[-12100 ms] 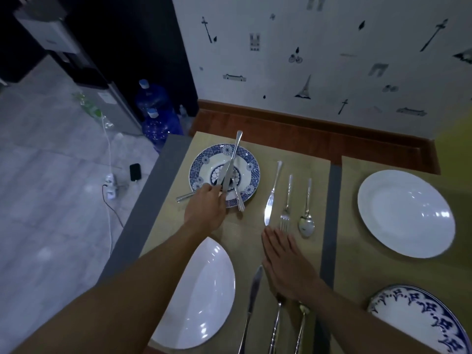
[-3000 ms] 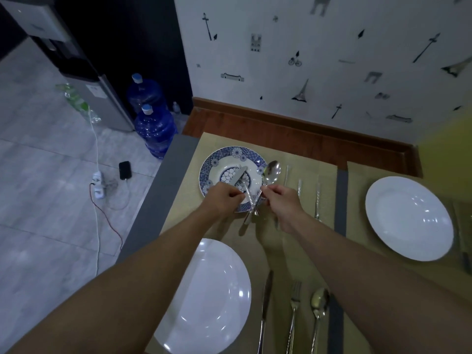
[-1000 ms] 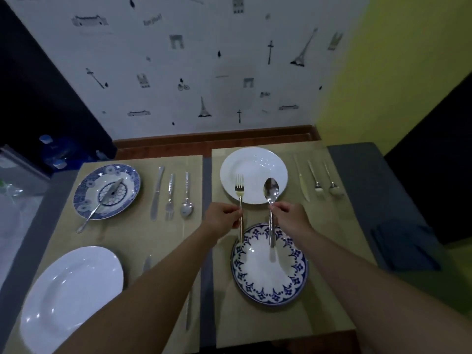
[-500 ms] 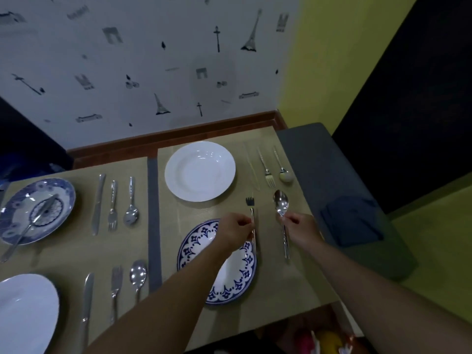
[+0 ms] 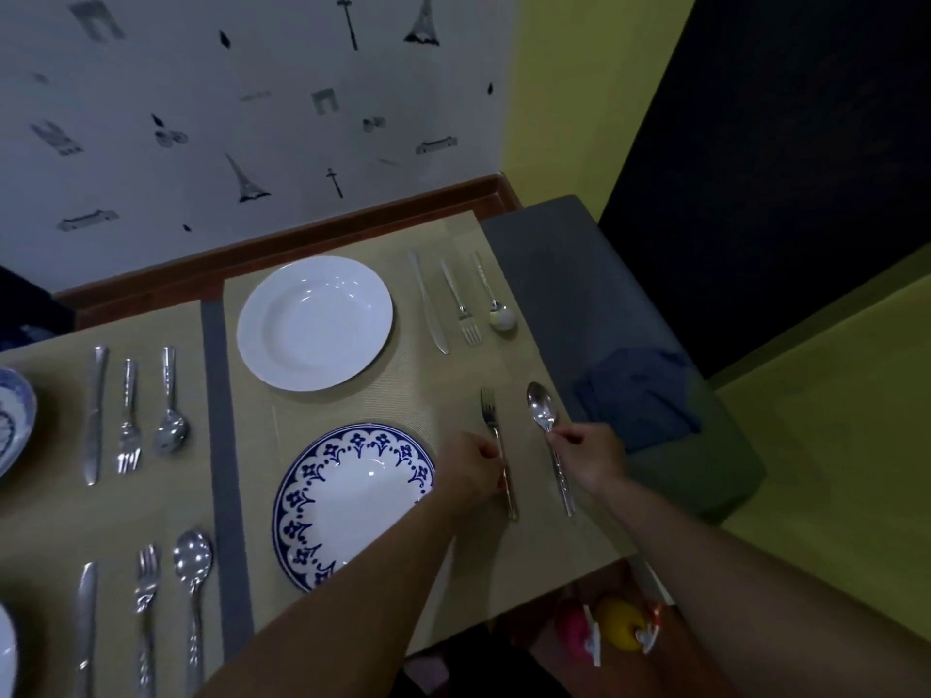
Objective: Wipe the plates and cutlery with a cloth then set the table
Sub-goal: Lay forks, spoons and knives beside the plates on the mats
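My left hand (image 5: 471, 468) pinches the handle of a fork (image 5: 489, 415) lying on the tan placemat (image 5: 438, 390), just right of the blue-patterned plate (image 5: 352, 501). My right hand (image 5: 589, 455) pinches the handle of a spoon (image 5: 541, 408) that lies parallel to the fork, a little further right. Both utensils point away from me. A plain white plate (image 5: 315, 322) sits beyond, with a knife (image 5: 428, 304), a fork (image 5: 461, 307) and a spoon (image 5: 496, 304) to its right. A dark blue cloth (image 5: 637, 395) lies folded on the grey table edge at the right.
On the left placemat lie two more cutlery sets, one far (image 5: 128, 410) and one near (image 5: 146, 612), plus the rim of a blue plate (image 5: 12, 420) at the far left. The wall runs behind the table. Bright toys (image 5: 609, 624) lie on the floor below the near edge.
Both hands have lowered the fork and the spoon to the placemat right of the blue-patterned plate. The view has shifted slightly right.
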